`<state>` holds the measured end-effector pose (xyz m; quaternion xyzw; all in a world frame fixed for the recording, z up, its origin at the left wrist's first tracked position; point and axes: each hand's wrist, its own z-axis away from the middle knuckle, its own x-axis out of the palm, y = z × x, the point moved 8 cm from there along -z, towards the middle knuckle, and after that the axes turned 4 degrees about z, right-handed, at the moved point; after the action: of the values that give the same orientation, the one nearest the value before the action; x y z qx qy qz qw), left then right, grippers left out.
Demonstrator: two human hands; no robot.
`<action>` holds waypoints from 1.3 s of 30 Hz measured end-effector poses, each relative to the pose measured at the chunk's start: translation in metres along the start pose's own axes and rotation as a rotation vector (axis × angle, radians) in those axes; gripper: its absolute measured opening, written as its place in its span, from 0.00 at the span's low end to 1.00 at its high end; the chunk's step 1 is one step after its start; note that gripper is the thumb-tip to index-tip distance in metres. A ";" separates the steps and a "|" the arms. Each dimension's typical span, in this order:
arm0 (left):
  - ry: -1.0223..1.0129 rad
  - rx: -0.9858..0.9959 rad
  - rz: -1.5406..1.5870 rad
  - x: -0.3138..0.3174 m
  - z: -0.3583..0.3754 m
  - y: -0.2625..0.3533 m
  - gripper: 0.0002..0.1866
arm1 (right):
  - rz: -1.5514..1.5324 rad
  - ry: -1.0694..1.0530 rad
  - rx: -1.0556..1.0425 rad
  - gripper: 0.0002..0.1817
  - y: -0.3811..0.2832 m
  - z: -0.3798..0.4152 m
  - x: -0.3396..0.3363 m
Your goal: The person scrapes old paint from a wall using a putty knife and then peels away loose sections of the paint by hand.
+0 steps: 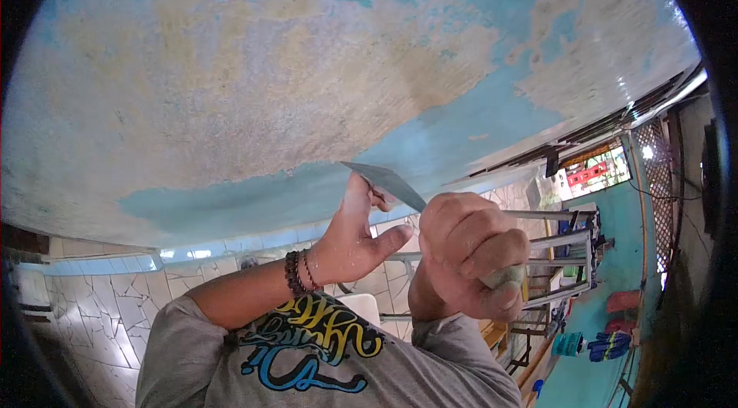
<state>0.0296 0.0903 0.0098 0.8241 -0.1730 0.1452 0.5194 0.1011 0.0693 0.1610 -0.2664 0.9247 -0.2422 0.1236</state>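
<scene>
My right hand (473, 254) is closed in a fist around the handle of a putty knife, its thumb folded over the front. The grey metal blade of the putty knife (388, 182) points up and left from the fist. My left hand (357, 235) is beside the blade, thumb stretched out and a finger reaching up to the blade's far end. Its other fingers are partly hidden; contact with the blade looks likely, but I cannot be sure. White specks dot the left hand. Close in front is a wall (254, 77) with blue paint and large whitish, rough patches.
Metal scaffold-like frames (557, 262) stand at the right. Beyond them are a turquoise wall (615, 246), a window opening (592, 173) and hanging cloths (607, 345). Cracked-pattern tiles (100, 304) cover the floor below. A white chair-like seat (361, 306) shows behind the left wrist.
</scene>
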 end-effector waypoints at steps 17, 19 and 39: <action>0.062 -0.028 0.089 -0.010 0.009 0.007 0.32 | -0.079 0.098 0.004 0.20 -0.003 -0.002 0.004; 0.010 0.059 -0.006 -0.006 0.003 0.026 0.32 | -0.040 0.059 -0.058 0.18 -0.013 -0.007 0.010; 0.062 0.073 -0.047 -0.009 0.007 0.013 0.34 | 0.003 0.004 -0.083 0.18 -0.004 -0.005 0.017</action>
<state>0.0160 0.0806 0.0132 0.8414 -0.1319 0.1645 0.4975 0.0868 0.0594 0.1657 -0.2694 0.9346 -0.2040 0.1110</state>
